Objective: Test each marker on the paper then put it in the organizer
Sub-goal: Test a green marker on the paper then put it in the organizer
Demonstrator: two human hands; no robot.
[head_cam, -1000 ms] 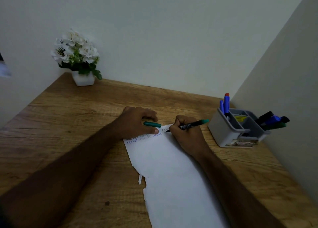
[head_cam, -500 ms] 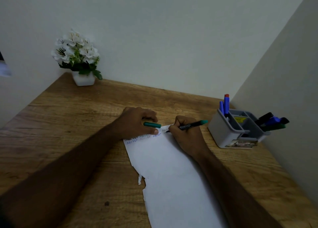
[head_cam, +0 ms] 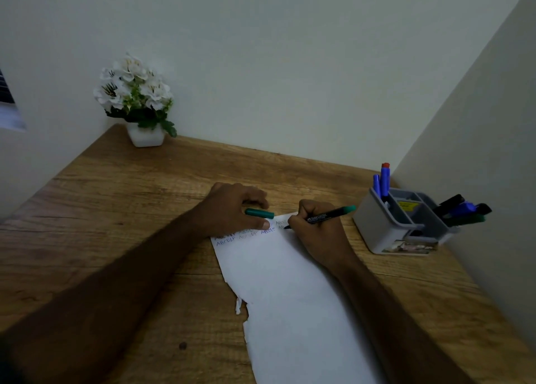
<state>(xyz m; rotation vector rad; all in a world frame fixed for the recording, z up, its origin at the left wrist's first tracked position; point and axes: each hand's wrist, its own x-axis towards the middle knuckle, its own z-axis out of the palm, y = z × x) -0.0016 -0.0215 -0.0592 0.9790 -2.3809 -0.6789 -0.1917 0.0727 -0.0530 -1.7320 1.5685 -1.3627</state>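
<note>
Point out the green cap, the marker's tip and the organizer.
green cap (head_cam: 260, 213), head view: middle of its barrel.
marker's tip (head_cam: 286, 227), head view: the nib.
organizer (head_cam: 377, 227), head view: front wall.

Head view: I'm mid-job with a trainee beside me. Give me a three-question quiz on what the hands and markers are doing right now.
1. True or false: the right hand holds the green-ended marker with its tip on the paper.
2. What does the left hand hold? A. a blue marker B. the green cap C. nothing
3. Fill in: the grey organizer stands to the ____ of the paper.

Key: 1 true. 2 B; that hand also presses the paper's top edge with its thumb. 3 right, with blue markers upright in one compartment and dark ones leaning out of another.
</note>
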